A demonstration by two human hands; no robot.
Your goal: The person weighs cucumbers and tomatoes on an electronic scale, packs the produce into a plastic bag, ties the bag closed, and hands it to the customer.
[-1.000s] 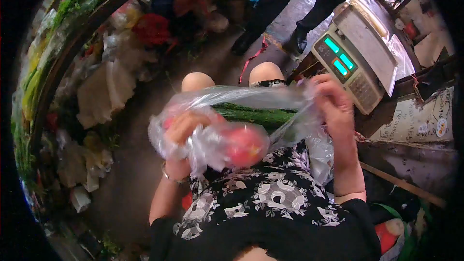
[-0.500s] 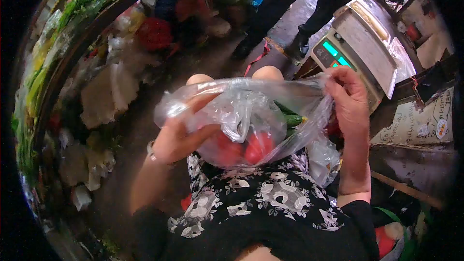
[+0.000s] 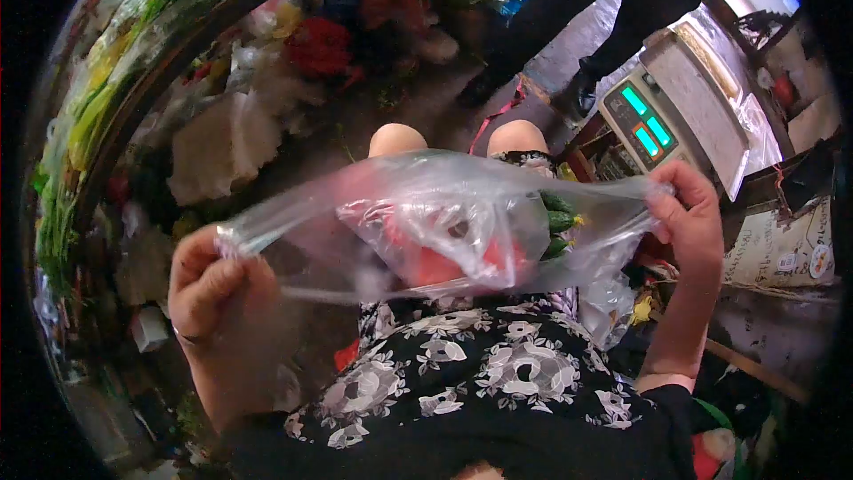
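Note:
A clear plastic bag (image 3: 595, 196) is stretched wide over my lap, its mouth pulled sideways. My left hand (image 3: 213, 280) is closed on one edge of the bag at the left. At the right, my right hand (image 3: 686, 213) pinches the opposite edge between thumb and fingers. Inside lie red tomatoes (image 3: 440, 265), seen blurred through a knotted inner plastic bag (image 3: 453, 227). Several green cucumbers (image 3: 558, 222) rest beside them on the right side of the bag.
A digital scale (image 3: 644, 129) with lit green displays stands ahead on the right. Leafy greens (image 3: 67, 169) line a curved shelf on the left. Cardboard (image 3: 209, 156) and scraps litter the floor. A person in dark trousers (image 3: 569, 13) stands ahead. A written-on carton (image 3: 773, 244) is at right.
My left hand has moved left and down and closed on the bag's edge; before, its fingers were spread over the bag. My right hand has shifted right, so the bag is now stretched wider.

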